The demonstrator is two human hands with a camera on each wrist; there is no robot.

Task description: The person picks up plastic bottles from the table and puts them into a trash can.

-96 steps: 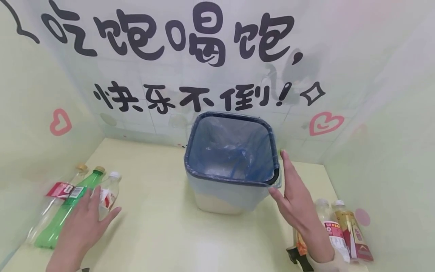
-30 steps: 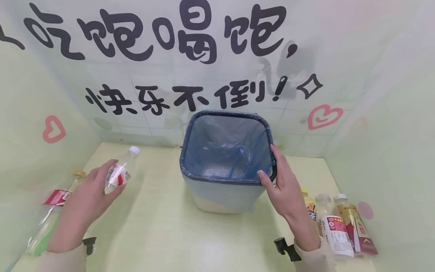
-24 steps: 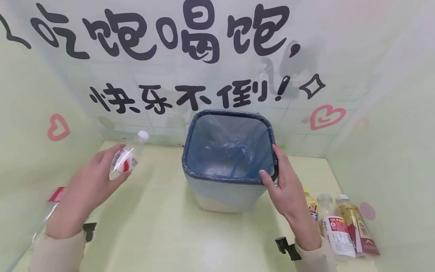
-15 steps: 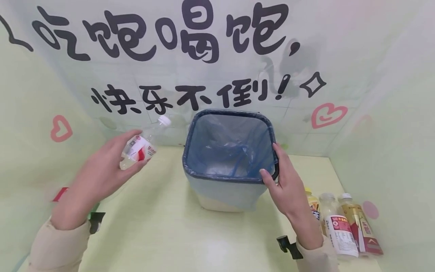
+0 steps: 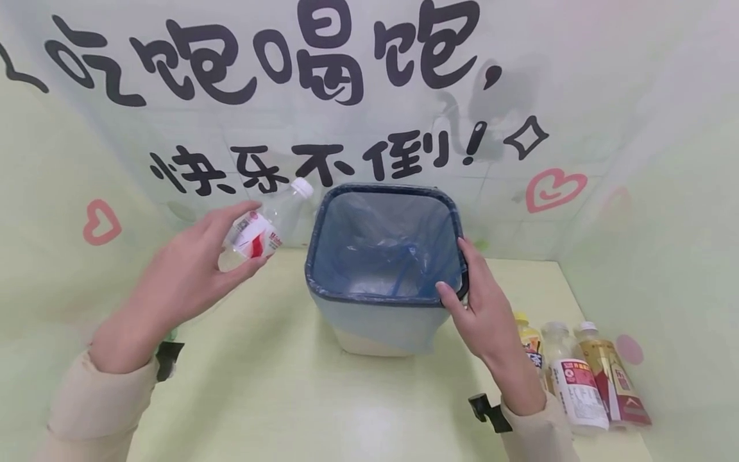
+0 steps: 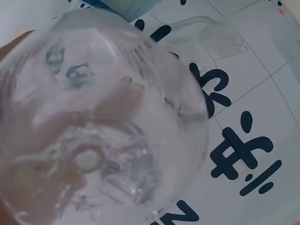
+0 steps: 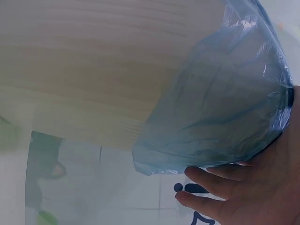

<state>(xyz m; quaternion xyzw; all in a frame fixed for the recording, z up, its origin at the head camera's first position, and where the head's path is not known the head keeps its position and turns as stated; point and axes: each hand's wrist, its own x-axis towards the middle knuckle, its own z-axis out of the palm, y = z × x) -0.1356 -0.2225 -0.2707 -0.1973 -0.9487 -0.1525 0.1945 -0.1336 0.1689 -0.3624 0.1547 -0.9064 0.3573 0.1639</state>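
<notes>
My left hand (image 5: 185,269) holds a small clear plastic bottle (image 5: 258,236) with a white cap and a white-and-red label. It is raised at the left of the bin, cap tilted up towards the rim. In the left wrist view the base of the bottle (image 6: 108,112) fills much of the picture. A pale trash bin (image 5: 375,340) with a dark blue rim stands mid-table, lined with a translucent blue bag (image 5: 375,253). My right hand (image 5: 485,311) grips its right rim, thumb over the top. Fingers (image 7: 211,180) show outside the bag in the right wrist view.
Three bottles lie at the right: a yellow-capped one (image 5: 528,343), a red-and-white labelled one (image 5: 577,391) and a gold-and-red one (image 5: 614,385). A bit of green bottle (image 5: 171,335) shows behind my left wrist. Walls enclose the table (image 5: 346,410) at the back and sides.
My left hand has picked up the small bottle from the left group and carried it up and right towards the bin. My right hand has closed on the bin's rim.
</notes>
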